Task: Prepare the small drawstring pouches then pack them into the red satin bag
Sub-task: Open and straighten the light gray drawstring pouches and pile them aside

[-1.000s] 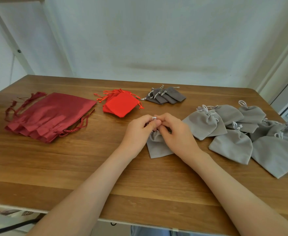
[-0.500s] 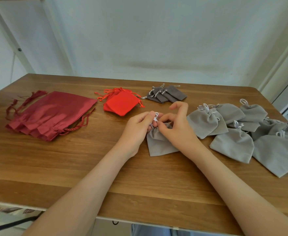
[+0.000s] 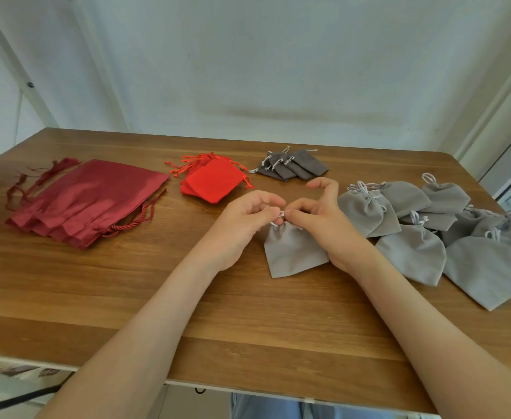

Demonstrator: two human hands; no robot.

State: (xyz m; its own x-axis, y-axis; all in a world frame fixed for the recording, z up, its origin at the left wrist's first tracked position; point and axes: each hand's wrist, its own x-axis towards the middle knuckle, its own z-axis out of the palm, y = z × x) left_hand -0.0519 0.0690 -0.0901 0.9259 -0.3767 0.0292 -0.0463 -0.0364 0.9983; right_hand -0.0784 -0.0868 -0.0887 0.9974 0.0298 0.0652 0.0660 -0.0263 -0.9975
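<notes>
Grey pouch [image 3: 293,252] lies flat on the wooden table [image 3: 127,297], its gathered mouth turned away from the person. Both hands meet at that mouth: the left hand [image 3: 242,219] and the right hand [image 3: 323,225] each pinch the white drawstring [image 3: 278,220] in their fingertips, with one right finger arched free above. Well left of the pouch lies a stack of red satin bags [image 3: 81,201]. Beyond the pouch sit bright red pouches [image 3: 214,184] and dark grey pouches [image 3: 293,164]. Just right of it, a heap of light grey pouches [image 3: 429,231] spreads toward the table's right edge. Bare wood runs from the pouch to the near edge — crossed by both forearms.
</notes>
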